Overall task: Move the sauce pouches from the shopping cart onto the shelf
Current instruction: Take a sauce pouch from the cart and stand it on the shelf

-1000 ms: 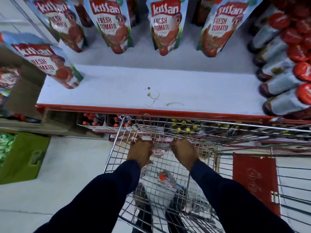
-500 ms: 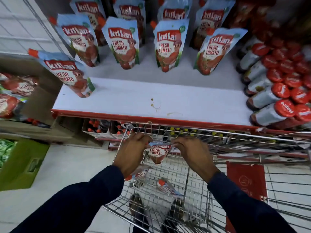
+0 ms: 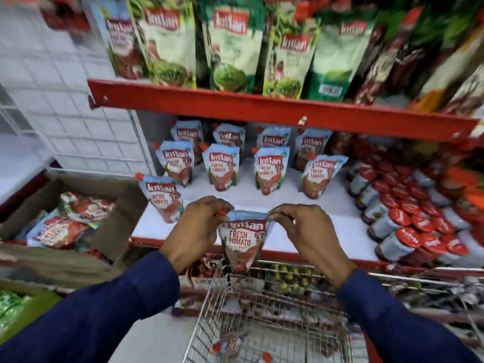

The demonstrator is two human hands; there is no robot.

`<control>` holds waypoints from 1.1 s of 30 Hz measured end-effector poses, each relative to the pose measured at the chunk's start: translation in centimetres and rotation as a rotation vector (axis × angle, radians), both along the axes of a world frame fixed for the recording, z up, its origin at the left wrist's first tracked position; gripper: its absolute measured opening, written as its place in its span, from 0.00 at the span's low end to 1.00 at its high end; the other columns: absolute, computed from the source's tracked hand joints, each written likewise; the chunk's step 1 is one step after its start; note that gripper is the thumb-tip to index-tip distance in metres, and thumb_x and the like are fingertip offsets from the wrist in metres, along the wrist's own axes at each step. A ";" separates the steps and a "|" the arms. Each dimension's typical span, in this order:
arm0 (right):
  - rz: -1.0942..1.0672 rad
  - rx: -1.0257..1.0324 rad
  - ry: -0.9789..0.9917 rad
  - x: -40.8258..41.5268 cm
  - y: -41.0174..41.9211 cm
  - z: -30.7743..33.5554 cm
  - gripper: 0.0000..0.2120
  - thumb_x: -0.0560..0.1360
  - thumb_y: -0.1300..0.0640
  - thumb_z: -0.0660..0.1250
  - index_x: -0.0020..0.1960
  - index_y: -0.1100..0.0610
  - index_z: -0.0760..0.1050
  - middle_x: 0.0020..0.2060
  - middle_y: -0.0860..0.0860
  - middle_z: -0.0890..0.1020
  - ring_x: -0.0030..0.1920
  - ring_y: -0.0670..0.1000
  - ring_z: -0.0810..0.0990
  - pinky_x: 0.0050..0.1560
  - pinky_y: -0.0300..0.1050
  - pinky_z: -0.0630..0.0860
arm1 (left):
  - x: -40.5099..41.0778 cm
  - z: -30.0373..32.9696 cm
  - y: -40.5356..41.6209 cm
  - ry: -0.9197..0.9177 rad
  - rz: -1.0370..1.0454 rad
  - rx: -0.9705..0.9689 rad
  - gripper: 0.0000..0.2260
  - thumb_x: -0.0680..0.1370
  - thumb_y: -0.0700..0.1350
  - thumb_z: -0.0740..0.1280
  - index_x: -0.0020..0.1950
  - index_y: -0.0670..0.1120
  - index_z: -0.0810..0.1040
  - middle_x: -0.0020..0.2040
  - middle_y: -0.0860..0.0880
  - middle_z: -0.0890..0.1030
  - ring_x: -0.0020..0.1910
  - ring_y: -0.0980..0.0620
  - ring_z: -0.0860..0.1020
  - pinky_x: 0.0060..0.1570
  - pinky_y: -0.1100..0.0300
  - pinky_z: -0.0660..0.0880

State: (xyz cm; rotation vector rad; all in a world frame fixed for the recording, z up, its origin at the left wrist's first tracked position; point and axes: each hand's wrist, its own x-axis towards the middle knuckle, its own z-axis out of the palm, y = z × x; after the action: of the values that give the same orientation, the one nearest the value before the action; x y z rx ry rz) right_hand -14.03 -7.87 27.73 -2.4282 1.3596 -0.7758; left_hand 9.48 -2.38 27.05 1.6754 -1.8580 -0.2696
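Both hands pinch one sauce pouch [image 3: 242, 242] by its top corners: the left hand [image 3: 195, 229] grips the corner with the red spout, the right hand [image 3: 303, 231] the opposite one. The pouch hangs upright, long axis vertical, label facing the person, above the near rim of the shopping cart [image 3: 262, 310] and just in front of the shelf's [image 3: 327, 231] red front edge. The bare white patch of shelf lies straight ahead, beyond the pouch, between the standing pouch at the front left corner [image 3: 162, 200] and the bottles [image 3: 400, 239] along the right edge. Both hands are equally near. At least one more pouch [image 3: 230, 343] lies in the cart.
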 end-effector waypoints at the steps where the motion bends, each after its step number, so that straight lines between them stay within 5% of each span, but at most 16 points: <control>1: 0.001 -0.018 -0.004 0.7 -0.6 0.4 0.07 0.79 0.49 0.66 0.50 0.45 0.84 0.47 0.42 0.87 0.47 0.49 0.84 0.40 0.44 0.73 | 0.7 0.7 -0.4 0.004 0.013 -0.006 0.10 0.78 0.38 0.68 0.58 0.45 0.81 0.54 0.46 0.83 0.53 0.48 0.79 0.52 0.64 0.70; 8: 0.074 0.002 -0.010 6.0 -5.7 1.3 0.09 0.79 0.51 0.67 0.49 0.51 0.85 0.44 0.47 0.88 0.43 0.50 0.84 0.40 0.52 0.80 | 5.2 3.4 -3.7 -0.008 0.033 0.063 0.10 0.77 0.32 0.65 0.54 0.42 0.82 0.51 0.46 0.84 0.51 0.49 0.79 0.46 0.64 0.72; 12: 0.077 0.018 0.027 8.5 -7.9 0.5 0.09 0.79 0.51 0.67 0.48 0.53 0.85 0.43 0.50 0.87 0.41 0.52 0.83 0.41 0.52 0.80 | 7.2 3.1 -5.9 -0.025 0.077 0.113 0.14 0.75 0.29 0.66 0.52 0.45 0.84 0.51 0.47 0.85 0.49 0.52 0.80 0.42 0.75 0.68; 17: 0.037 0.001 0.057 10.5 -9.3 -0.7 0.08 0.79 0.53 0.67 0.50 0.53 0.85 0.46 0.49 0.88 0.43 0.52 0.83 0.39 0.44 0.75 | 8.5 2.3 -7.9 -0.008 0.100 0.161 0.14 0.76 0.29 0.66 0.55 0.43 0.84 0.53 0.44 0.85 0.50 0.48 0.80 0.52 0.58 0.76; 30: -0.016 0.032 0.064 11.6 -10.8 -3.3 0.08 0.79 0.55 0.67 0.49 0.54 0.85 0.45 0.49 0.88 0.39 0.49 0.81 0.33 0.34 0.66 | 9.1 -0.5 -10.2 0.008 0.086 0.240 0.15 0.75 0.27 0.65 0.55 0.41 0.83 0.54 0.42 0.83 0.53 0.44 0.80 0.57 0.51 0.79; 33: -0.013 0.065 0.033 11.6 -10.7 -3.6 0.08 0.79 0.55 0.67 0.50 0.54 0.85 0.45 0.50 0.87 0.35 0.46 0.77 0.36 0.42 0.76 | 9.2 -1.0 -10.4 -0.017 0.098 0.247 0.15 0.75 0.29 0.65 0.55 0.44 0.83 0.55 0.41 0.81 0.54 0.41 0.79 0.57 0.48 0.79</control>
State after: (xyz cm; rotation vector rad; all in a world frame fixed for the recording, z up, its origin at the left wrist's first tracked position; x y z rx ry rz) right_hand -2.42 -18.56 24.16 -2.3944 1.3918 -0.6861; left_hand 18.72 -12.80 26.06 1.9326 -1.8073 -0.4605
